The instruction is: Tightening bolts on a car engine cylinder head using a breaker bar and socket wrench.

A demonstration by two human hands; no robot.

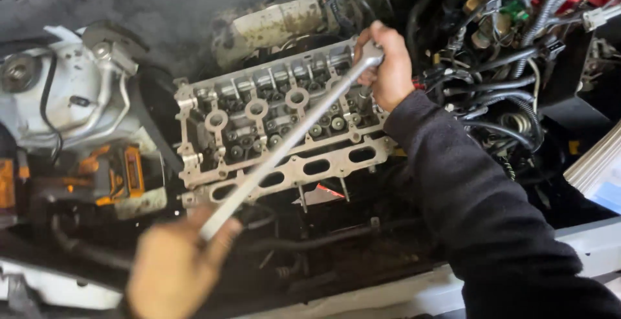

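Blurred at bottom of frame, the left hand [173, 268] is closed around the handle end of a long silver breaker bar [284, 143]; fingers wrap the bar, so that grip is fully closed on it. Bar runs diagonally up and right across an exposed cylinder head [284, 122], w/ its far end at the head's upper right corner. There the right hand [386, 67], in a dark sleeve [479, 209], closes over the bar's head end and steadies it; what it sits on underneath is hidden by the fingers.

Progress, as a judgement: valve cover is already off, cam bearing seats and valve springs are bare, no camshafts in view, so teardown looks well along. The cylinder head itself is still seated on the engine, w/ the bar set at one corner fastener; how many other bolts are loose or left can't be told from this view.

Around it: a tangle of black hoses and wiring [498, 86] crowds the right side, just beside the right hand, and limits room there. A dirty cream-coloured housing [278, 25] sits behind the cylinder head. At left, a white strut tower [71, 93] w/ an orange and black power tool [116, 173] lying below it. White bodywork edge [401, 293] runs along the bottom. The long bar sweeps over the cylinder head, and the strut tower side is the tighter stop for any swing.
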